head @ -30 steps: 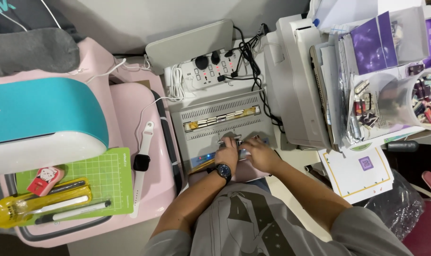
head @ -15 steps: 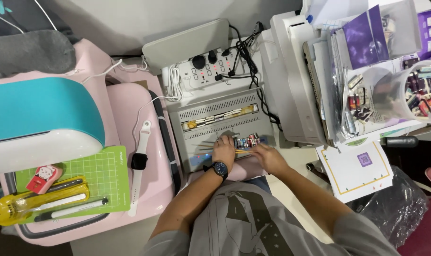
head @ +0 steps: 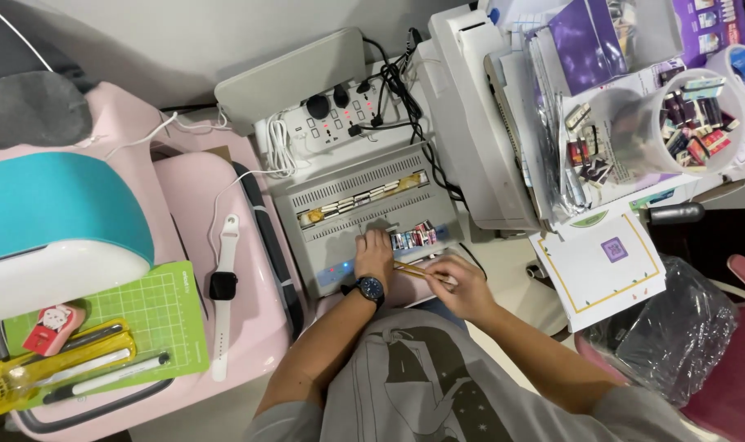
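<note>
Left hand point(head: 376, 251) flat, open on ribbed grey machine point(head: 364, 214); right hand point(head: 458, 282) pinched round thin stick point(head: 417, 271) — wooden

A plain grey wall point(head: 184, 41) backs the crowded desk, evenly lit, with a pink chair point(head: 737, 360) at the lower right corner.

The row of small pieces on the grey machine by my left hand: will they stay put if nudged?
Probably not. The small pieces look light and stand loosely side by side on the grey machine, so a nudge from the left hand would likely topple or scatter them. The smooth surface may let them slide.
</note>
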